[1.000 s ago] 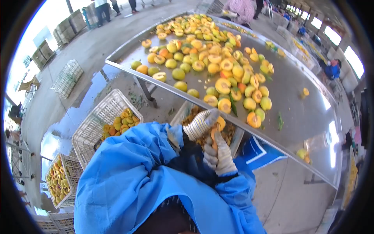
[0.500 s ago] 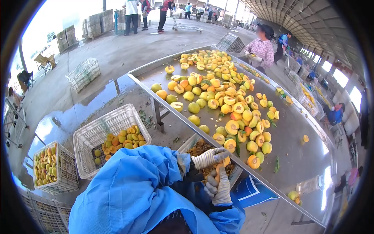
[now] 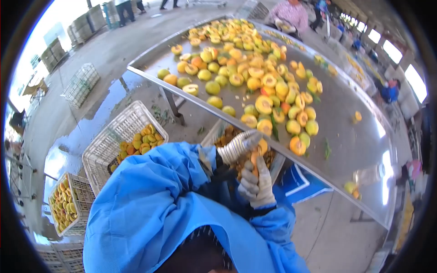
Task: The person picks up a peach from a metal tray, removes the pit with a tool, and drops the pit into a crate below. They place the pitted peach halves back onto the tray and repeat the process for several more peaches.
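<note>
Both my hands wear pale gloves and meet just past the near edge of the metal table. My left hand [image 3: 239,146], in a striped glove, is closed around a cut yellow peach piece [image 3: 262,146], whose orange flesh shows at the fingertips. Just below, my right hand [image 3: 258,185] has its fingers wrapped round an orange piece [image 3: 254,164] that looks like another peach half; the fingers hide much of it. Under the hands, a crate [image 3: 277,166] holds brownish pits and scraps. Whole and halved peaches [image 3: 255,73] lie heaped on the table [image 3: 346,136].
A white crate [image 3: 102,132] partly filled with peach halves stands at left, beside a fuller crate [image 3: 82,193]. A blue bag [image 3: 305,184] hangs under the table edge. Across the table a person in a pink patterned top [image 3: 291,16] handles fruit.
The view has tilted down and turned slightly, so the table and crates sit higher. My hands stay together with the peach pieces, the right one turned a little more upright.
</note>
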Available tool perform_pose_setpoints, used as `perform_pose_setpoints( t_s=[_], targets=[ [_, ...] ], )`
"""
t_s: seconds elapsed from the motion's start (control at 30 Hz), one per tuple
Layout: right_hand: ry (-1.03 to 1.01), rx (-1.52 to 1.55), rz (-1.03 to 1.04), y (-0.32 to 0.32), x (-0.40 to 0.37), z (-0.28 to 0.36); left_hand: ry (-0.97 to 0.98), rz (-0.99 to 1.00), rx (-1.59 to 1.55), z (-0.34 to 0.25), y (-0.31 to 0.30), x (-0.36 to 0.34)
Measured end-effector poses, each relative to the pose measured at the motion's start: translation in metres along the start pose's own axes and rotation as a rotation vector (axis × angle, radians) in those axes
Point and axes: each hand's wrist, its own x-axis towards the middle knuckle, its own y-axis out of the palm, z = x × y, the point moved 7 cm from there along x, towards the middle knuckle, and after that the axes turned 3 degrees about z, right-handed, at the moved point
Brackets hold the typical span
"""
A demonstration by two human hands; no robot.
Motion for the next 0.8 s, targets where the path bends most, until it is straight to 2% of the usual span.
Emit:
perform_pose_setpoints(
  t_s=[0.07, 0.13, 0.3, 0.4, 0.5, 0.6, 0.63, 0.73, 0.8],
  targets=[
    [-0.009, 0.051, 0.058, 0.009, -0.002, -0.001, 0.036, 0.06, -0.114, -0.009, 0.013, -0.001],
    [-0.008, 0.076, 0.096, 0.009, -0.001, -0.001, -0.044, 0.031, -0.114, -0.01, 0.017, -0.004],
    [-0.017, 0.162, 0.246, 0.017, 0.002, 0.001, -0.158, -0.004, -0.378, 0.012, 0.01, 0.002],
    [-0.097, -0.083, 0.025, 0.011, -0.002, 0.011, -0.08, -0.07, -0.389, 0.003, 0.009, 0.004],
    [-0.288, -0.337, -0.146, 0.007, -0.014, 0.033, 0.047, -0.14, -0.476, -0.014, 0.002, 0.002],
    [-0.337, -0.601, -0.364, -0.01, -0.017, 0.051, 0.069, -0.119, -0.416, -0.035, -0.002, -0.007],
    [-0.389, -0.701, -0.405, -0.017, -0.015, 0.057, 0.083, -0.174, -0.27, -0.033, -0.022, -0.007],
    [-0.403, -0.658, -0.397, -0.013, -0.018, 0.06, 0.088, -0.253, -0.121, -0.041, -0.048, -0.018],
    [-0.392, -0.673, -0.397, -0.009, -0.02, 0.058, 0.014, -0.136, 0.218, -0.058, -0.055, -0.034]
  ],
)
